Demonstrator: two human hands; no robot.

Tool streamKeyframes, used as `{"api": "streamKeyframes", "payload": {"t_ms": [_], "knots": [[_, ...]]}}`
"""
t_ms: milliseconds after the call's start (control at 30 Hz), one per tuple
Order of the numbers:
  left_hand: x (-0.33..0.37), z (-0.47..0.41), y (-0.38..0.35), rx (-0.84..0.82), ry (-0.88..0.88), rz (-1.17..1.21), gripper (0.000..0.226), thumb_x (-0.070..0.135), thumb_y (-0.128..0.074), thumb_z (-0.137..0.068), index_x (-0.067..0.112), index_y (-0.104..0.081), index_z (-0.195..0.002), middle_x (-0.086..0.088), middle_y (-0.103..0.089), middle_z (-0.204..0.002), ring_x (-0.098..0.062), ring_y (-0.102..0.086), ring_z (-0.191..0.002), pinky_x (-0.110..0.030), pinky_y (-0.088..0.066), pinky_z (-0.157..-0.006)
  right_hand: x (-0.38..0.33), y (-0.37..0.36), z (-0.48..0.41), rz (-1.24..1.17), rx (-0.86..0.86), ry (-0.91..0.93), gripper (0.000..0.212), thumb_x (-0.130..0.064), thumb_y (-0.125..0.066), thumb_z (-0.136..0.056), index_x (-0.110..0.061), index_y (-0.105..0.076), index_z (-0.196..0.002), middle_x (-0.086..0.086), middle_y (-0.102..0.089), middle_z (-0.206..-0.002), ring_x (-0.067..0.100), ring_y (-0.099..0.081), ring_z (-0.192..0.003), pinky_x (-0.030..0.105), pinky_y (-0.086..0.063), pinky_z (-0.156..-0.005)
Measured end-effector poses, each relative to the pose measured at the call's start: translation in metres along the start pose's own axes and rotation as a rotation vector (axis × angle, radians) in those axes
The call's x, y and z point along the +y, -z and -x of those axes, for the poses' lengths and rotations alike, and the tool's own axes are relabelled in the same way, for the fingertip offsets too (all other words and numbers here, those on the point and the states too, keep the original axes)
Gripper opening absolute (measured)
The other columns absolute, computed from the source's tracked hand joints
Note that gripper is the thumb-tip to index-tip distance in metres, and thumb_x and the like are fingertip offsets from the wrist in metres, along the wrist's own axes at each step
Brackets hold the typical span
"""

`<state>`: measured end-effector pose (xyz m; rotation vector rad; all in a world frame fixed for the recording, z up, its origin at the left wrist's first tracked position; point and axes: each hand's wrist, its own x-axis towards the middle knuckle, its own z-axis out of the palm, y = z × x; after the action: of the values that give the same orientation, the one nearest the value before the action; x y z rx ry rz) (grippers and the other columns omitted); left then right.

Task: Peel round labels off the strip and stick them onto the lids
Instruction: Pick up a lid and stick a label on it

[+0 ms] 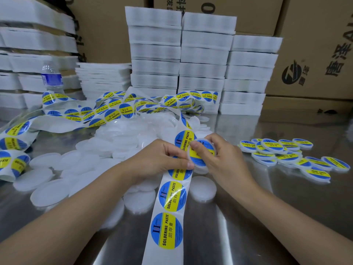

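The label strip (168, 217) runs down the steel table (286, 217). The left hand (158, 159) pinches the strip. The right hand (219, 155) grips a labelled lid (202, 155), thumb pressing the label. Next, probably: set it among the finished lids (286, 153).

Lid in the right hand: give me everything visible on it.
The lid is round, shallow, of translucent white plastic, with a blue and yellow round label on its face, partly readable as soldering paste. It is tilted toward the camera, held above the steel table beside the label strip. The right hand grips its rim, thumb on the label; the left hand fingertips touch its left edge.
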<state>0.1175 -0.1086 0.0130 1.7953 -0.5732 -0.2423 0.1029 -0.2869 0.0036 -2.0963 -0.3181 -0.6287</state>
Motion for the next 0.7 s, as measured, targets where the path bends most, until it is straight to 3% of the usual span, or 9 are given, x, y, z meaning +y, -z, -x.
{"api": "streamKeyframes", "payload": {"t_ms": [167, 367, 433, 467, 567, 700], "knots": [[-0.0011, -0.0007, 0.0014, -0.018, 0.007, 0.015, 0.02, 0.032, -0.084, -0.063, 0.024, -0.08, -0.08, 0.001, -0.076, -0.082, -0.007, -0.069, -0.074, -0.017, -0.052, -0.07, 0.0018, 0.0012, -0.0037, 0.042, 0.012, 0.0, 0.043, -0.049, -0.051, -0.088, -0.009, -0.057, -0.073, 0.007, -0.055, -0.058, 0.017, -0.046, -0.058, 0.024, -0.035, -0.053], [0.0011, 0.0007, 0.0004, 0.005, 0.017, 0.006, 0.025, 0.037, -0.084, -0.061, 0.024, -0.079, -0.081, 0.0, -0.076, -0.085, -0.008, -0.07, -0.078, -0.018, -0.053, -0.074, 0.0003, 0.0045, -0.0035, 0.038, -0.006, -0.019, 0.042, -0.041, -0.044, -0.095, -0.013, -0.053, -0.066, -0.002, -0.049, -0.049, 0.014, -0.047, -0.049, 0.02, -0.034, -0.047], [0.0006, 0.0005, 0.0004, 0.022, 0.024, 0.044, 0.027, 0.041, -0.08, -0.062, 0.024, -0.079, -0.082, -0.002, -0.076, -0.089, -0.011, -0.071, -0.081, -0.019, -0.053, -0.075, 0.0002, 0.0044, -0.0037, 0.006, -0.019, -0.036, 0.043, -0.04, -0.043, -0.097, -0.008, -0.055, -0.07, 0.007, -0.052, -0.054, 0.023, -0.051, -0.048, 0.029, -0.04, -0.049], [0.0008, 0.0004, 0.0004, 0.026, 0.034, 0.067, 0.024, 0.041, -0.08, -0.066, 0.023, -0.079, -0.082, -0.004, -0.076, -0.09, -0.013, -0.071, -0.083, -0.021, -0.054, -0.075, -0.0004, 0.0041, -0.0035, -0.022, -0.026, -0.051, 0.043, -0.039, -0.042, -0.097, -0.006, -0.056, -0.073, 0.012, -0.053, -0.056, 0.027, -0.052, -0.047, 0.027, -0.04, -0.044], [0.0006, 0.0, 0.0011, 0.033, 0.051, 0.109, 0.026, 0.039, -0.081, -0.063, 0.021, -0.08, -0.081, -0.01, -0.075, -0.093, -0.022, -0.072, -0.087, -0.03, -0.057, -0.082, -0.0023, 0.0021, -0.0032, -0.091, -0.056, -0.091, 0.04, -0.038, -0.041, -0.098, -0.012, -0.055, -0.071, 0.009, -0.052, -0.054, 0.023, -0.053, -0.037, 0.022, -0.037, -0.035], [0.0012, -0.0012, 0.0006, 0.057, 0.054, 0.149, 0.032, 0.039, -0.075, -0.056, 0.017, -0.08, -0.08, -0.014, -0.075, -0.094, -0.029, -0.07, -0.089, -0.038, -0.056, -0.088, -0.0041, 0.0036, -0.0012, -0.164, -0.061, -0.08, 0.04, -0.039, -0.04, -0.098, -0.012, -0.058, -0.075, 0.008, -0.051, -0.055, 0.019, -0.051, -0.04, 0.03, -0.043, -0.042]]}}
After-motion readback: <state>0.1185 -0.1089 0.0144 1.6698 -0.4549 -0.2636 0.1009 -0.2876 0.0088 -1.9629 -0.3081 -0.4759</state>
